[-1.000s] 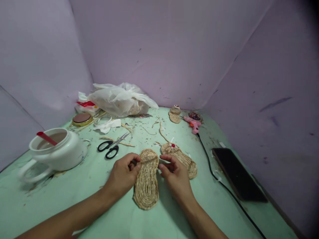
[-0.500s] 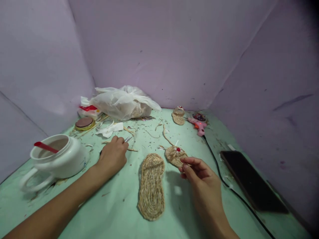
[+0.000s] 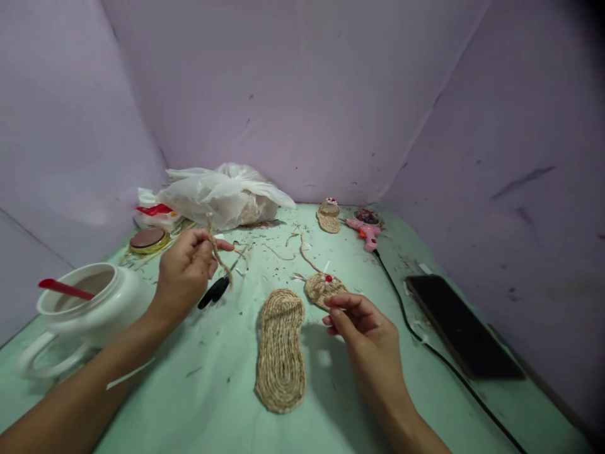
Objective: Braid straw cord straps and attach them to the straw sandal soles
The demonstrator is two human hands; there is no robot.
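My left hand (image 3: 184, 271) is closed on a short length of twisted straw cord (image 3: 218, 255), raised over the table at the left. Just below the cord lie scissors with black handles (image 3: 215, 292). My right hand (image 3: 362, 334) is in a pinch beside a small woven straw piece (image 3: 316, 288) with a red bead (image 3: 328, 278) on top. Whatever is between those fingertips is too small to make out. Between my hands a woven straw sole (image 3: 281, 353) lies flat, its toe end pointing away from me.
A white pot (image 3: 113, 302) with a red stick stands at left. Behind are a round tin (image 3: 149, 239) and a plastic bag (image 3: 222, 195). Further right are a finished miniature slipper (image 3: 328, 217), a pink glue gun (image 3: 366, 233) with a black cord, and a phone (image 3: 463, 328).
My left hand has left the scissors on the table and risen with a piece of straw cord. My right hand keeps its pinch near the beaded piece. The view has shifted slightly.
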